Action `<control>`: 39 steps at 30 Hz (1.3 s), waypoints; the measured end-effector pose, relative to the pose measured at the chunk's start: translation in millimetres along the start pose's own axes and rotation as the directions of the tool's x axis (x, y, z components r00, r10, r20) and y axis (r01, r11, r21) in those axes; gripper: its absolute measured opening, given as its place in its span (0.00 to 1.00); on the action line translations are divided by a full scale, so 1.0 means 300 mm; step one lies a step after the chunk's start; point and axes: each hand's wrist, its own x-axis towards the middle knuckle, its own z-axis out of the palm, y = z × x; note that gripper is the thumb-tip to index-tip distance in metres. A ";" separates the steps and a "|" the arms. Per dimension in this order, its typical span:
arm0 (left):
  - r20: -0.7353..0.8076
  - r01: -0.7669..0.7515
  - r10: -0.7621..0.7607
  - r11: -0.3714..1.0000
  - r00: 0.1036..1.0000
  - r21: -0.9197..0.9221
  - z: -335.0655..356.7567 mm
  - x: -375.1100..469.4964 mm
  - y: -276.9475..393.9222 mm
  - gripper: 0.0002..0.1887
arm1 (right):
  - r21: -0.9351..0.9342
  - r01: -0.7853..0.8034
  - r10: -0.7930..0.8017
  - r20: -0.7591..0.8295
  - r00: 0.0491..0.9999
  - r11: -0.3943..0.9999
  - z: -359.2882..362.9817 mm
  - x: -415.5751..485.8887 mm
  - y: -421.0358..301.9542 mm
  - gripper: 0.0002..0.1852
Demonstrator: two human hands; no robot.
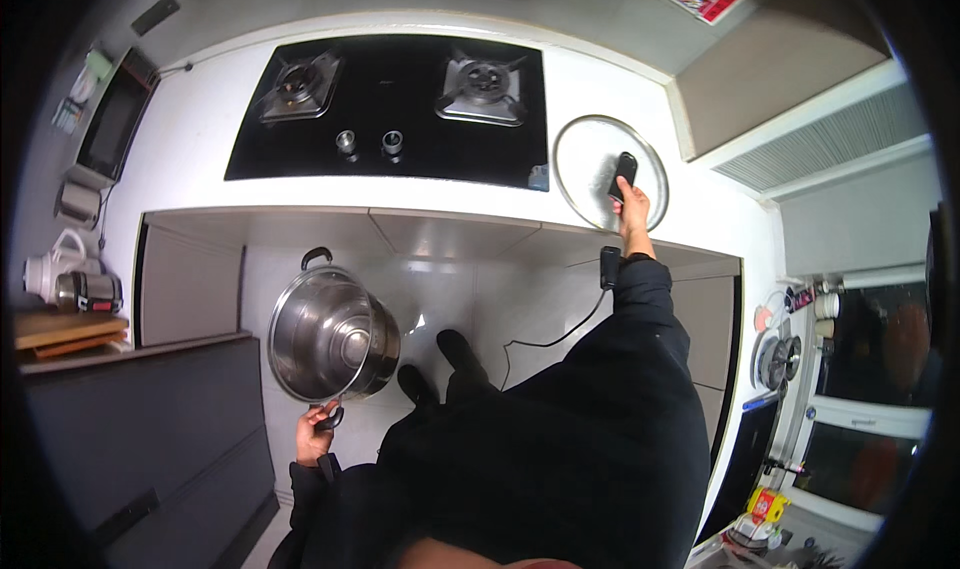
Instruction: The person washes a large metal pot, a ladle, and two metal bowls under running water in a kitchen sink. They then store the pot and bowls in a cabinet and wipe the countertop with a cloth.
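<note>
My left hand (pixel 313 435) grips one black handle of a large stainless steel pot (pixel 319 336), which hangs tilted in the air over the floor with its shiny inside turned up towards me. The pot's other black handle sticks out at the far side, untouched. On the white countertop, right of the stove, my right hand (pixel 632 205) holds the black handle of a round lid with a metal rim (pixel 581 152). The lid appears to lie flat on the counter.
A black two-burner gas stove (pixel 386 118) is set in the white counter (pixel 187 141). At left stand a microwave (pixel 116 118), a white kettle (pixel 64 261) and wooden boards (pixel 71 329). A black cable (pixel 555 340) hangs by my right sleeve. A window (pixel 862 344) is at right.
</note>
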 end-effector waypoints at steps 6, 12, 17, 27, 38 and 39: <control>-0.050 -0.014 0.011 0.997 0.999 -0.071 -0.017 -0.009 -0.010 0.08 | -0.123 -0.079 0.075 -0.040 0.996 0.989 -0.041 0.072 0.085 0.19; -0.040 -0.246 0.249 0.967 0.968 0.072 -0.056 -0.030 -0.064 0.05 | -0.880 0.466 -0.786 0.350 0.510 -0.090 0.152 -0.157 -0.016 0.16; -0.047 -0.248 0.244 0.958 0.969 -0.145 -0.059 -0.060 -0.052 0.06 | -0.326 0.930 -0.190 0.915 0.355 0.170 0.574 -0.578 0.264 0.15; -0.148 -0.299 0.286 0.951 0.947 -0.072 -0.139 -0.095 0.016 0.24 | -0.749 0.644 0.051 0.657 0.752 0.158 0.934 -0.530 0.580 0.40; -0.145 -0.218 0.248 0.956 0.958 0.194 -0.115 0.110 0.096 0.40 | -0.751 0.621 0.007 0.638 0.770 0.225 0.414 -0.934 0.662 0.14; -0.131 -0.184 0.215 0.959 0.968 0.213 -0.112 0.166 0.086 0.39 | -0.791 0.565 -0.008 0.579 0.815 0.235 0.347 -0.966 0.656 0.14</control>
